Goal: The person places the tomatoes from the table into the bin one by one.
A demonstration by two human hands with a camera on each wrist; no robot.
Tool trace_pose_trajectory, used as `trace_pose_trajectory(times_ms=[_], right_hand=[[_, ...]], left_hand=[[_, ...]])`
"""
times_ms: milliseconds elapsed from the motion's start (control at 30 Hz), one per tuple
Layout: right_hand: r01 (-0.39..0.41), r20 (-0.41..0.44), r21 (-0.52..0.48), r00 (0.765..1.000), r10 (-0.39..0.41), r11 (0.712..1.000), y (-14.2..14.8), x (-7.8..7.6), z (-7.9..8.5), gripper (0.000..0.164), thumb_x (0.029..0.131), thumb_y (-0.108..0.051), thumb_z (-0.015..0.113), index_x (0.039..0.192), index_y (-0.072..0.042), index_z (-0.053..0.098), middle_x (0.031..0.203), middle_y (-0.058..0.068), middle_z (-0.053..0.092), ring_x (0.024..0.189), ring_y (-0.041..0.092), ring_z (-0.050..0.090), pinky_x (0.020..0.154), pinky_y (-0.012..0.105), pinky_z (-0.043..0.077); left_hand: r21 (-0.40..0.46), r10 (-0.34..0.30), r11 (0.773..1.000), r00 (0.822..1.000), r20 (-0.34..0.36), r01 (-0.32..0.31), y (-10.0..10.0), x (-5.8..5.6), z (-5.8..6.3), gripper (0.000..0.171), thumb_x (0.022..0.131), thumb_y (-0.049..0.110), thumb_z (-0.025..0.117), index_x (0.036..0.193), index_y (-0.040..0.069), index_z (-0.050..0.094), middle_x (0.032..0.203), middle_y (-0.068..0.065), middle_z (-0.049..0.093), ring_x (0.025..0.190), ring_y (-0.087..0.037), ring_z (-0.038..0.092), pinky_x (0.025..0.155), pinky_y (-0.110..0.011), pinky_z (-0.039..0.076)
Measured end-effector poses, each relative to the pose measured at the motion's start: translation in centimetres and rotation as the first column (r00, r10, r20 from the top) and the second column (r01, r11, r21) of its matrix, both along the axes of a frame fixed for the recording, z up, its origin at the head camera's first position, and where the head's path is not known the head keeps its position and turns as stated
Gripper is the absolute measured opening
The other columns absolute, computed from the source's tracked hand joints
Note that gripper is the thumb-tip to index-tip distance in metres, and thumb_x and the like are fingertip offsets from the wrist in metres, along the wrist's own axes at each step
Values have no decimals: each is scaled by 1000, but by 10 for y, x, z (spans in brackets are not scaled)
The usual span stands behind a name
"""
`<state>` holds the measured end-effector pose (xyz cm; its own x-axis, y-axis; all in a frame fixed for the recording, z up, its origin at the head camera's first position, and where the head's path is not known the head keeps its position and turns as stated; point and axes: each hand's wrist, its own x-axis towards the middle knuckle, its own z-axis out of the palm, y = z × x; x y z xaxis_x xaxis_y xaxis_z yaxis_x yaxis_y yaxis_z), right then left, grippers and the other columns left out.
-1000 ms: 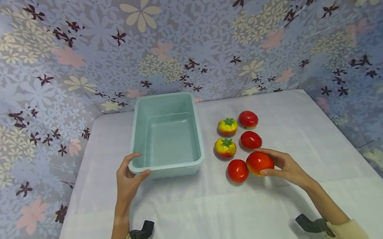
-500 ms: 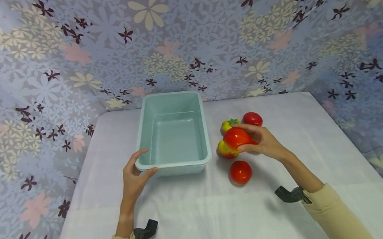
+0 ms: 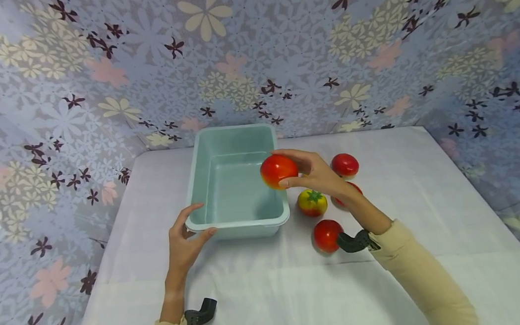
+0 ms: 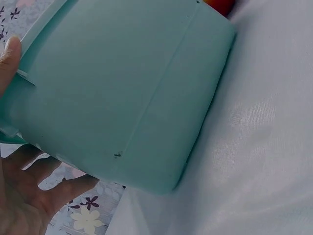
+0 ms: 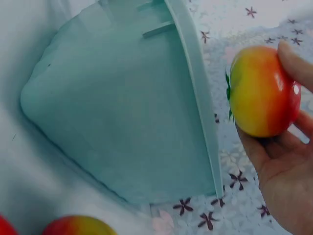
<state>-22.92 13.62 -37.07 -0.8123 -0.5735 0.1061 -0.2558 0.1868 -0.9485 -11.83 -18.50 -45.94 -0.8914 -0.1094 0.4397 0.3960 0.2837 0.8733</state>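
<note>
My right hand (image 3: 316, 176) holds a red-and-yellow tomato (image 3: 278, 171) above the right rim of a pale green plastic bin (image 3: 237, 225). Thumb and fingers pinch the tomato from opposite sides; its green leaf crown shows at the edge in the right wrist view, where the tomato (image 5: 261, 93) appears beyond the bin's rim (image 5: 195, 83). At the bin's near left corner, my left hand (image 3: 182, 249) grips the rim, thumb at the front and fingers over the left side. The bin's inside shows no contents. In the left wrist view the bin's outer wall (image 4: 122, 88) fills much of the picture.
Right of the bin lie a yellow-red tomato (image 3: 312, 203), a red tomato (image 3: 327, 235) and another red one (image 3: 345, 165). One more red tomato (image 3: 355, 189) is partly behind the right forearm. Flowered cloth (image 3: 236, 59) hangs behind the white-covered table (image 3: 268, 291).
My right hand has lifted the tomato from the group and carried it left and away from me to the bin's right rim. My left hand keeps its grip on the bin.
</note>
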Motion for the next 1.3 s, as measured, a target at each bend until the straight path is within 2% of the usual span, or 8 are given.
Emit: trace_pose_trajectory(times_ms=[200,333,500,667,733,867,1033,1300], right_hand=[[-6,-56,-32,998,4,999,-21,-13,-6,64,87,-12,74,145,-9,46,142,11,53,126,29,53,104,47,45],[-17,-99,-50,995,12,999,-32,-19,-11,66,84,-7,75,144,-8,47,140,12,54,123,28,55,103,44,47],[-27,-116,-34,993,23,999,-41,-19,-18,69,82,-6,77,144,-9,48,141,10,54,122,26,55,101,44,48],[-65,-152,-39,987,59,997,-45,-19,-25,74,82,-7,78,147,-7,42,147,13,48,131,27,49,108,45,42],[-83,-183,-61,981,71,995,-43,-20,-25,79,82,-7,78,149,-7,37,151,12,43,137,26,44,113,45,37],[-76,-228,-71,972,58,995,-35,-21,-25,85,81,-10,79,152,-11,32,155,6,38,144,20,35,118,44,27],[-12,-241,-47,970,1,999,-19,-15,-26,81,81,-8,79,150,-13,38,154,5,41,143,20,35,117,48,28],[95,-161,69,983,-83,993,20,11,-42,71,81,-15,80,144,-20,48,150,3,47,138,30,42,107,63,34]], left_hand=[[-13,1,1000,1000,-17,-1,5,6,12,57,69,-13,77,123,-7,58,127,-28,58,109,-10,58,68,-13,51],[-20,4,1000,1000,5,-4,1,2,1,61,69,-12,78,126,-2,59,130,-23,58,115,-17,57,68,-14,52],[-25,21,999,999,36,-21,-3,1,-9,64,69,-10,81,128,2,59,133,-18,58,121,-10,52,67,-17,51],[-21,37,999,999,24,-36,4,12,11,59,69,-12,78,124,-4,59,127,-24,58,120,0,50,67,-16,50],[-27,33,999,999,14,-32,8,13,20,56,69,-13,77,122,-6,59,125,-26,59,119,-4,52,66,-17,50],[-40,28,999,999,18,-28,9,11,23,55,69,-13,78,120,-7,59,123,-22,60,112,-18,57,65,-19,52],[-33,29,999,999,33,-28,4,6,12,55,69,-14,78,120,-6,59,123,-19,60,112,-24,56,64,-18,53],[-16,39,999,998,45,-38,-1,-1,-10,59,67,-13,80,122,0,61,127,-19,60,114,-18,56,66,-15,52]])
